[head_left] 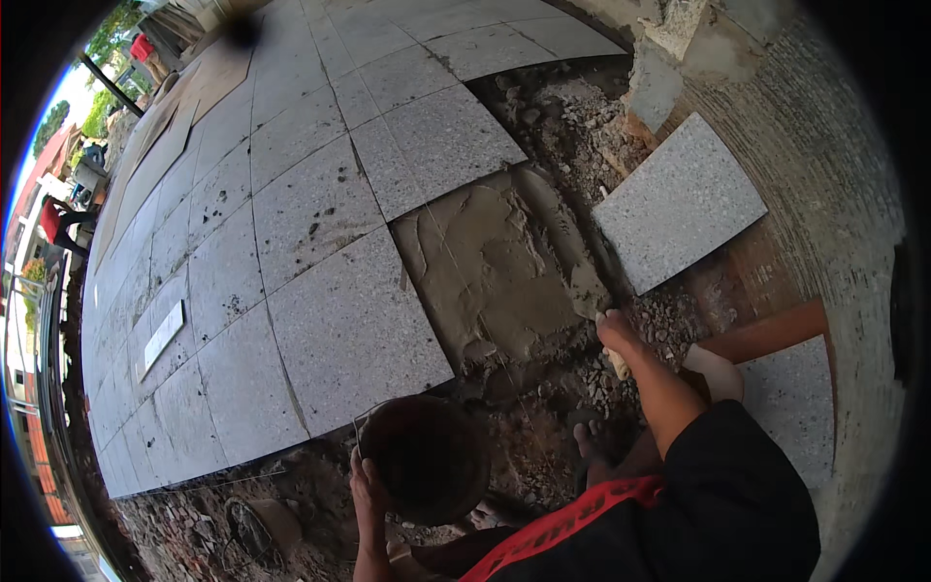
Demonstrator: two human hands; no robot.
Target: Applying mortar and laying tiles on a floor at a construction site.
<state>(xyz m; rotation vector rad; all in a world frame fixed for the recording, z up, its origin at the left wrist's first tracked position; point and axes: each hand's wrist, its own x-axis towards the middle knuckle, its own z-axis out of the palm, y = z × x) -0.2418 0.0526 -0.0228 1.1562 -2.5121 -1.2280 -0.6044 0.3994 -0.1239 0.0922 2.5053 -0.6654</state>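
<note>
bearing lettering, a red shirt band (572, 524) is showing nearest. beyond it, the left hand (369, 490) is holding a dark bucket (467, 427) by its left side, fingers curled. the right hand (621, 335) is gripping a trowel (587, 303), fist closed, its blade apparently touching wet mortar (485, 262) lying between tiles (339, 320) and rubble (679, 325). spreading seems to be the step in hand; the next move is probably calling for levelling the ridged right edge. farther tiles are showing no readable writing.

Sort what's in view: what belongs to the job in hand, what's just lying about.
Job in hand:
trowel, in the right hand
dark bucket, in the left hand
wet mortar

Apparently lying about:
white strip on laid tiles
container, lower left
rubble
</note>
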